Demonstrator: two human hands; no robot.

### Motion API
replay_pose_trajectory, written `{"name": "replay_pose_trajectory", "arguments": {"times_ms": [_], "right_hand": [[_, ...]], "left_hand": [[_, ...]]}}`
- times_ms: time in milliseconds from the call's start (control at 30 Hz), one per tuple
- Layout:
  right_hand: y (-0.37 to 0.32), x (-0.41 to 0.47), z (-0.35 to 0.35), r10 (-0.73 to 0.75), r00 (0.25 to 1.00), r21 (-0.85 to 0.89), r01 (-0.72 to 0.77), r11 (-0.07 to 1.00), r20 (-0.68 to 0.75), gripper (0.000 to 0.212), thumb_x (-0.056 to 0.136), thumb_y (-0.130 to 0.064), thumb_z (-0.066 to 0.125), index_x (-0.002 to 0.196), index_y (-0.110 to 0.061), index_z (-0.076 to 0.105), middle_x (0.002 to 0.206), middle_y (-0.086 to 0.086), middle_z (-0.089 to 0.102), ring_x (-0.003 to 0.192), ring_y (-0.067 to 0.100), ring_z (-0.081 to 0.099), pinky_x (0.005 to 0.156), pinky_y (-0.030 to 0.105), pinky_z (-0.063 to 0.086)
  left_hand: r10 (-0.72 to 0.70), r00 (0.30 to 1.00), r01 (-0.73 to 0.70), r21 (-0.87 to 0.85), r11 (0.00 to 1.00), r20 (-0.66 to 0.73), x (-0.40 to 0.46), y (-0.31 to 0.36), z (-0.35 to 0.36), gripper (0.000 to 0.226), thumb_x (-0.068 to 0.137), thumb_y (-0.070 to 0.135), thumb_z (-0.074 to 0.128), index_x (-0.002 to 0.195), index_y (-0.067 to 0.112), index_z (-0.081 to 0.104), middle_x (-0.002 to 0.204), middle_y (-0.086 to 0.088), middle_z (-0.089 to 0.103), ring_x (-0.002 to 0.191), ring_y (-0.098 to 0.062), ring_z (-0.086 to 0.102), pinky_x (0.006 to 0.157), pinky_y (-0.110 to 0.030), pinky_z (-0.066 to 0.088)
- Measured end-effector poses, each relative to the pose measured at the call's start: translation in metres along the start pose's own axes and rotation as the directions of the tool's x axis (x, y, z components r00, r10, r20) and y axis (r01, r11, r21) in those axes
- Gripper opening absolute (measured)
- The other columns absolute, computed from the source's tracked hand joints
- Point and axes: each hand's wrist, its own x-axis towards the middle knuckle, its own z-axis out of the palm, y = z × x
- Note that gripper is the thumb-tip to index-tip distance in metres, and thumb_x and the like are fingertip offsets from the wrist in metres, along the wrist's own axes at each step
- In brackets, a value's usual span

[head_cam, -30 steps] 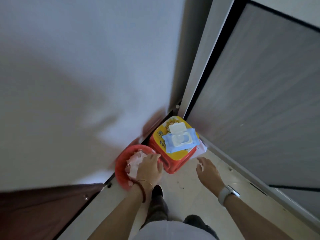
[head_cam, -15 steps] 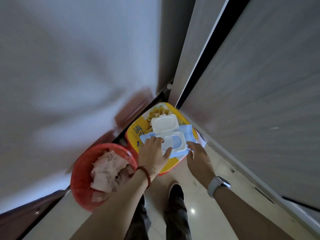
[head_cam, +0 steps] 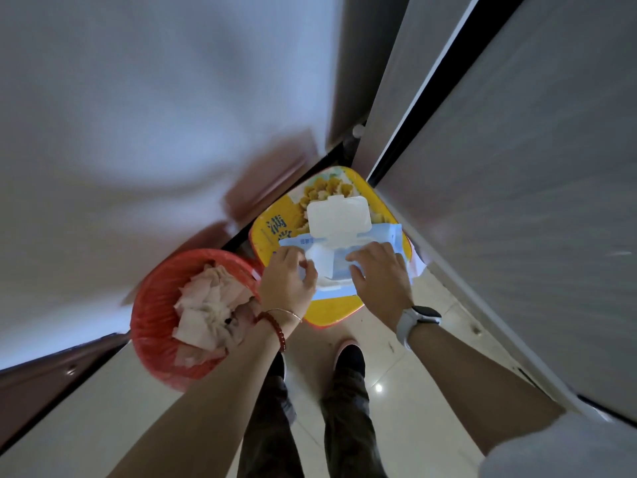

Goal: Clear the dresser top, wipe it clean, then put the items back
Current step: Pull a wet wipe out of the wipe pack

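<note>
Blue Chinese characters stand on the yellow lid of the box (head_cam: 275,232) on the floor; the upper one reads 满 (the one below it is cut off by the wet-wipe pack (head_cam: 386,236) lying across the lid and cannot be made out). A short line of small print runs along the pack's light blue top edge, left of its open white flip lid (head_cam: 339,215), too small to read.
</note>
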Motion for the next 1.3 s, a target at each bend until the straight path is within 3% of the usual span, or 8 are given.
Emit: {"name": "replay_pose_trajectory", "arguments": {"times_ms": [67,233,467,867,1100,1200,1300], "right_hand": [[-0.001,0.005,0.002,-0.052,0.997,-0.123,0.058,0.991,0.048,0.014,0.065,-0.008,0.077,0.072,-0.014,0.067,0.072,0.007,0.063,0.069,0.030,0.061,0.054,0.034,0.048],[0.002,0.012,0.009,-0.151,0.973,-0.425,0.212,0.880,0.173,0.022,0.056,-0.014,0.081,0.061,-0.017,0.060,0.062,0.001,0.057,0.059,0.021,0.056,0.048,0.027,0.041],[-0.001,0.019,0.010,-0.319,0.919,-0.530,0.394,0.751,0.231,0.023,0.050,-0.014,0.079,0.053,-0.015,0.056,0.054,0.001,0.054,0.051,0.019,0.054,0.045,0.024,0.041],[0.010,0.027,0.018,-0.424,0.889,-0.491,0.452,0.744,0.176,0.026,0.051,-0.011,0.081,0.058,-0.011,0.056,0.054,0.005,0.053,0.049,0.019,0.052,0.044,0.025,0.041],[0.016,0.024,0.021,-0.439,0.897,-0.428,0.416,0.802,0.050,0.026,0.058,-0.009,0.079,0.058,-0.009,0.052,0.053,0.008,0.052,0.049,0.021,0.050,0.044,0.025,0.041],[0.020,0.024,0.020,-0.403,0.915,-0.419,0.373,0.828,0.016,0.028,0.060,-0.007,0.078,0.058,-0.008,0.050,0.053,0.008,0.049,0.049,0.022,0.049,0.042,0.026,0.038],[0.025,0.018,0.020,-0.277,0.956,-0.235,0.247,0.940,-0.102,0.018,0.072,-0.004,0.065,0.061,-0.005,0.051,0.056,0.011,0.051,0.049,0.027,0.052,0.041,0.029,0.042]], "left_hand": [[-0.036,0.999,0.036,-0.012,0.999,-0.003,-0.004,-0.002,0.004,0.012,0.082,0.007,0.057,0.073,0.001,0.053,0.081,-0.015,0.057,0.071,-0.032,0.055,0.057,-0.020,0.026],[-0.034,0.999,0.032,-0.066,0.997,-0.039,-0.007,-0.003,0.009,0.008,0.082,0.003,0.058,0.077,-0.001,0.055,0.085,-0.015,0.063,0.077,-0.030,0.059,0.057,-0.017,0.028],[0.028,0.998,-0.029,-0.028,0.999,-0.048,-0.005,-0.012,0.011,0.009,0.083,0.011,0.056,0.079,0.002,0.057,0.086,-0.012,0.065,0.078,-0.029,0.060,0.056,-0.025,0.037],[0.010,0.999,-0.013,-0.052,0.999,-0.052,-0.004,-0.012,0.013,0.011,0.084,0.011,0.056,0.079,0.002,0.058,0.083,-0.012,0.064,0.079,-0.029,0.059,0.058,-0.027,0.038],[-0.019,0.999,0.016,-0.073,0.997,-0.038,-0.002,-0.012,0.011,0.010,0.084,0.007,0.059,0.077,0.000,0.058,0.085,-0.012,0.064,0.079,-0.028,0.058,0.059,-0.027,0.036],[-0.005,0.999,0.003,-0.061,0.998,-0.041,-0.002,-0.011,0.008,0.011,0.085,0.008,0.058,0.078,0.000,0.059,0.087,-0.012,0.065,0.080,-0.027,0.058,0.060,-0.026,0.035],[-0.007,0.999,0.005,-0.049,0.999,-0.039,-0.002,-0.012,0.009,0.011,0.085,0.010,0.058,0.079,0.000,0.059,0.088,-0.012,0.066,0.081,-0.027,0.059,0.060,-0.025,0.035]]}}
